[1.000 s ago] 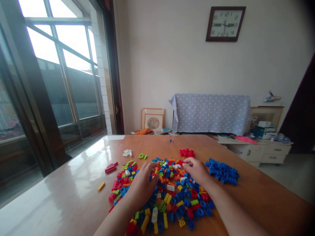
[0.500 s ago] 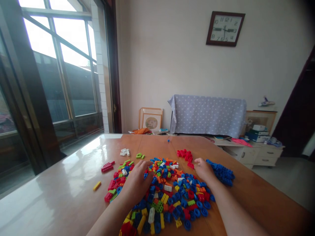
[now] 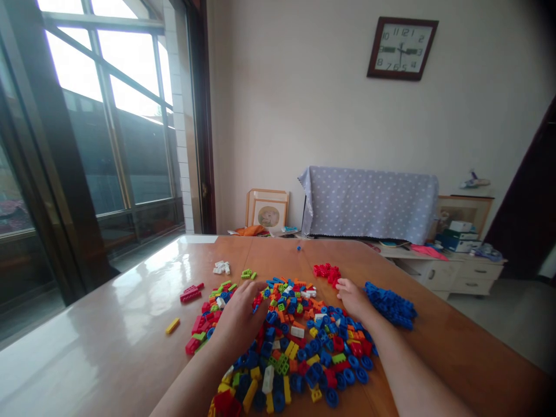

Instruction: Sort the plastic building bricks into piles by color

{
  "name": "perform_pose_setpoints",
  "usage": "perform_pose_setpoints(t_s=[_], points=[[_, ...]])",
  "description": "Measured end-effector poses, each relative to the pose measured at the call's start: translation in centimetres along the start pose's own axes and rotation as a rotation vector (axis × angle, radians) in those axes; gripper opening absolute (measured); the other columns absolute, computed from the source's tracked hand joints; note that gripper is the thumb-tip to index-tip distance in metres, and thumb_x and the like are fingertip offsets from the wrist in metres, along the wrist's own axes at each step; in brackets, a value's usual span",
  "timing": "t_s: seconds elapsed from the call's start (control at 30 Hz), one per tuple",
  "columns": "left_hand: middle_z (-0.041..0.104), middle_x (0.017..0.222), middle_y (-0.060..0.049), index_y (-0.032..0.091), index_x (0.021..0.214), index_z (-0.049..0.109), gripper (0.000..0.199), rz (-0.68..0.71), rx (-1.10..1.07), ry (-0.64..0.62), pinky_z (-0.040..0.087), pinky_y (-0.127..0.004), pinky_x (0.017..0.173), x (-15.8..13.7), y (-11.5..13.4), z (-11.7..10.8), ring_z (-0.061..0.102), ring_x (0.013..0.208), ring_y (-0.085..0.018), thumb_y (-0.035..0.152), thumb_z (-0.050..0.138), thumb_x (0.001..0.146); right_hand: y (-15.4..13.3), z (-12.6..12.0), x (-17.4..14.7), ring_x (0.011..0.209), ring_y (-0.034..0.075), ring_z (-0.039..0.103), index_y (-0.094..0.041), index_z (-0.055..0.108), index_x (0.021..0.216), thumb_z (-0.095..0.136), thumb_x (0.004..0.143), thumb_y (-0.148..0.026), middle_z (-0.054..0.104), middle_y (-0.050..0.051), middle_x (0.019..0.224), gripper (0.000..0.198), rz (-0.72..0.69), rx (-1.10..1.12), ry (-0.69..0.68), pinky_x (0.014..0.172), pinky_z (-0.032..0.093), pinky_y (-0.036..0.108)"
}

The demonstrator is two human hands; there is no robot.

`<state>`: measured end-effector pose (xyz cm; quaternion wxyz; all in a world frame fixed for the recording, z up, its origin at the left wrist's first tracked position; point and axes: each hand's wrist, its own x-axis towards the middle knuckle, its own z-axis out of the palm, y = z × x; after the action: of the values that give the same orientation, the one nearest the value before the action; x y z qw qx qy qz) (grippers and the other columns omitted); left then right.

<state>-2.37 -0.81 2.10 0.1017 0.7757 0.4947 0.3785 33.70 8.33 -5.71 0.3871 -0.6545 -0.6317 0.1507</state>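
My left hand (image 3: 244, 307) reaches over the left side of a large mixed heap of toy building blocks (image 3: 299, 350). Its thumb and forefinger are apart, and red and blue blocks show in the gap; the other fingertips are hidden. At the near end of a small pile of red blocks (image 3: 325, 271) is my right hand (image 3: 354, 298), its fingers curled together. Whatever its fingertips hold, if anything, is out of sight. Just right of that hand lies a pile of blue blocks (image 3: 391, 305).
Small groups of white blocks (image 3: 221, 267), green blocks (image 3: 249, 274) and dark pink blocks (image 3: 191, 292) lie beyond and left of the heap. A single yellow block (image 3: 172, 325) sits on the wooden table (image 3: 125, 347). One small blue piece (image 3: 299, 248) lies near the far edge.
My right hand has shifted slightly left and forward, against the red pile; the red block at its fingertips no longer shows apart. My left hand stays over the heap. The view has shifted slightly.
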Motion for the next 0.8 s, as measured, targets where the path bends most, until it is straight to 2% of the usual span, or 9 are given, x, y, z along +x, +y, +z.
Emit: perform_pose_setpoints(t_s=[0.1, 0.3, 0.43, 0.53, 0.67, 0.8], points=[[0.069, 0.124, -0.009, 0.025, 0.123, 0.063, 0.030, -0.005, 0.004, 0.020, 0.052, -0.038, 0.098, 0.0, -0.3, 0.1, 0.063, 0.119, -0.027, 0.040, 0.050, 0.100, 0.0, -0.3, 0.2, 0.089, 0.025, 0.074, -0.019, 0.068, 0.123, 0.052, 0.084, -0.035, 0.079, 0.012, 0.103, 0.045, 0.084, 0.024, 0.046, 0.082, 0.056, 0.035], [0.071, 0.119, -0.008, 0.024, 0.122, 0.064, 0.030, 0.008, -0.010, 0.063, 0.053, -0.038, 0.097, -0.1, -0.6, -0.2, 0.067, 0.112, -0.026, 0.038, 0.051, 0.099, 0.3, 0.0, 0.6, 0.077, 0.024, 0.074, -0.017, 0.066, 0.126, 0.050, 0.086, -0.035, 0.079, 0.011, 0.096, 0.046, 0.216, 0.057, 0.064, 0.073, 0.054, 0.032], [0.071, 0.118, -0.010, 0.022, 0.119, 0.065, 0.029, 0.016, -0.002, 0.102, 0.054, -0.039, 0.093, 0.1, -1.2, -0.1, 0.067, 0.111, -0.026, 0.037, 0.050, 0.099, 0.2, 0.7, 0.6, 0.073, 0.021, 0.074, -0.011, 0.060, 0.132, 0.048, 0.088, -0.034, 0.077, 0.015, 0.110, 0.051, 0.262, 0.076, 0.032, 0.068, 0.053, 0.029], [0.072, 0.118, -0.010, 0.021, 0.116, 0.065, 0.028, -0.020, -0.007, 0.131, 0.052, -0.038, 0.093, 0.3, -1.9, 0.0, 0.067, 0.109, -0.025, 0.034, 0.048, 0.099, 0.1, 0.8, 0.3, 0.072, 0.019, 0.073, -0.014, 0.060, 0.130, 0.049, 0.088, -0.034, 0.075, 0.014, 0.114, 0.048, 0.243, 0.081, 0.006, 0.068, 0.052, 0.028], [0.074, 0.111, -0.009, 0.021, 0.111, 0.068, 0.027, -0.130, -0.018, 0.181, 0.051, -0.034, 0.087, 0.5, -2.6, -0.6, 0.068, 0.102, -0.023, 0.033, 0.047, 0.099, -0.7, 0.4, -0.4, 0.076, 0.020, 0.071, -0.017, 0.064, 0.122, 0.053, 0.085, -0.035, 0.076, 0.010, 0.108, 0.042, 0.172, 0.076, -0.035, 0.069, 0.050, 0.028], [0.076, 0.107, -0.007, 0.021, 0.108, 0.072, 0.026, -0.239, -0.025, 0.170, 0.050, -0.029, 0.082, 0.6, -3.0, -1.4, 0.069, 0.099, -0.022, 0.033, 0.052, 0.095, -2.9, 0.1, -2.3, 0.083, 0.022, 0.068, -0.021, 0.071, 0.103, 0.055, 0.086, -0.040, 0.076, 0.005, 0.091, 0.030, -0.004, 0.015, -0.103, 0.071, 0.047, 0.027]])
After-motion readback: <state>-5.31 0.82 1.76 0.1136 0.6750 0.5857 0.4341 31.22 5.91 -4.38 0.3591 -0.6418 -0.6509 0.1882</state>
